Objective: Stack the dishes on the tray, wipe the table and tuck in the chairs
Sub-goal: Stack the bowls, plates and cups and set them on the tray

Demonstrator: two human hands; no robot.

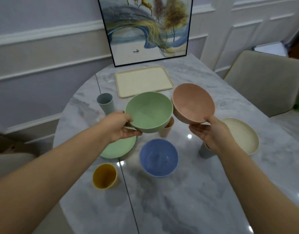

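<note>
My left hand [119,126] grips a green bowl [148,112] by its near left rim, held above the marble table [179,191]. My right hand [208,132] holds a pink bowl [192,103], tilted toward me, just right of the green one. A cream tray [143,81] lies bare at the far side of the table. Below the hands sit a green plate [120,148], a blue bowl [158,157], a yellow cup [104,175], a cream plate [241,135], a grey cup [105,103], a second grey cup [204,152] partly hidden by my right wrist, and a pink cup [167,130] behind the green bowl.
A framed painting [145,29] leans against the wall behind the tray. A beige chair [267,83] stands at the right of the table. Part of another chair [11,159] shows at the left edge.
</note>
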